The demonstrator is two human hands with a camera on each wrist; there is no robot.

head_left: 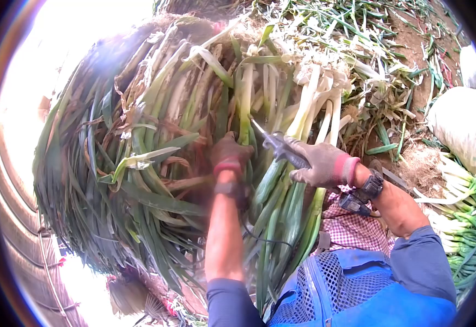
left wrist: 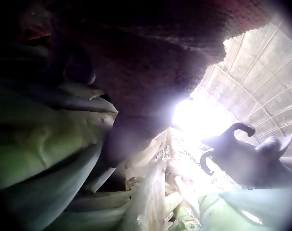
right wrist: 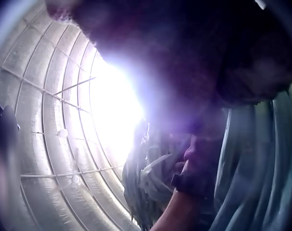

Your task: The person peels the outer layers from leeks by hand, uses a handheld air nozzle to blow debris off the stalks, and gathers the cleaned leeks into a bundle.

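My gloved left hand (head_left: 230, 152) grips a large green onion (head_left: 245, 101) at the front of a tall heap. Its white stalk points away from me, and the glove hides its lower part. In the left wrist view, dark glove fabric overhangs pale green stalks (left wrist: 37, 154). My gloved right hand (head_left: 325, 163) holds an air blow gun (head_left: 287, 151) by its grip, with the thin nozzle angled up and left toward that onion. The gun's hook and trigger show in the left wrist view. Several loose green onions (head_left: 306, 106) lie beneath the right hand, roots at the far end.
A big heap of green onions (head_left: 101, 141) fills the left side. Stripped leaves (head_left: 352, 32) litter the ground at the back. White sacks (head_left: 461, 125) stand at right, above a pile of peeled green onions (head_left: 467, 218). A thin dark hose (head_left: 268, 240) crosses the leaves near my lap.
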